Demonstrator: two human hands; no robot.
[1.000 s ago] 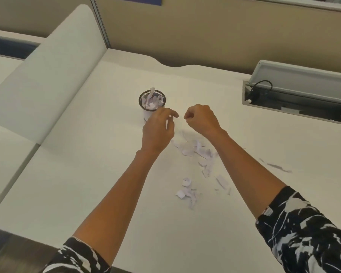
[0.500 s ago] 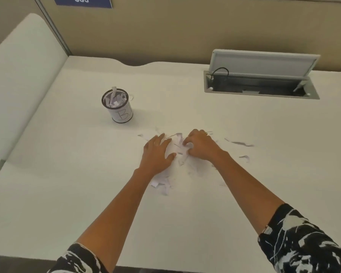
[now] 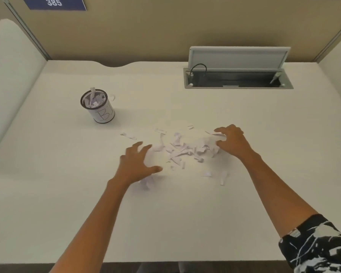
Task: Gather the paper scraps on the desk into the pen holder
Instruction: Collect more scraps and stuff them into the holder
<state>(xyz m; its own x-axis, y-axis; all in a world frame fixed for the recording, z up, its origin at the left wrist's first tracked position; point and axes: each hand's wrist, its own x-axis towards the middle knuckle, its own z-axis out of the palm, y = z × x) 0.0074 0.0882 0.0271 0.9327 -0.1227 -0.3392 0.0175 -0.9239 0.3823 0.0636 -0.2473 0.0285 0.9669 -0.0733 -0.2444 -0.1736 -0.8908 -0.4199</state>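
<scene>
Several white paper scraps (image 3: 182, 149) lie scattered on the white desk (image 3: 67, 184) between my two hands. My left hand (image 3: 138, 164) rests flat on the desk at the left edge of the pile, fingers spread, with a few scraps under its heel. My right hand (image 3: 231, 139) sits at the pile's right edge, fingers curled like a claw against the scraps, holding nothing that I can see. The pen holder (image 3: 97, 107), a white cylinder with a black mesh rim and a handwritten "B", stands upright at the far left with scraps inside.
An open cable box (image 3: 237, 78) with a raised lid is set into the desk at the back right. Beige partition walls (image 3: 165, 26) close the back, white dividers the sides. One scrap (image 3: 112, 97) lies behind the holder. Stray scraps (image 3: 222, 177) lie nearer me.
Both hands came back from the pen holder to the pile, pressed together on it, then spread apart to its left and right edges. The view shifted right.
</scene>
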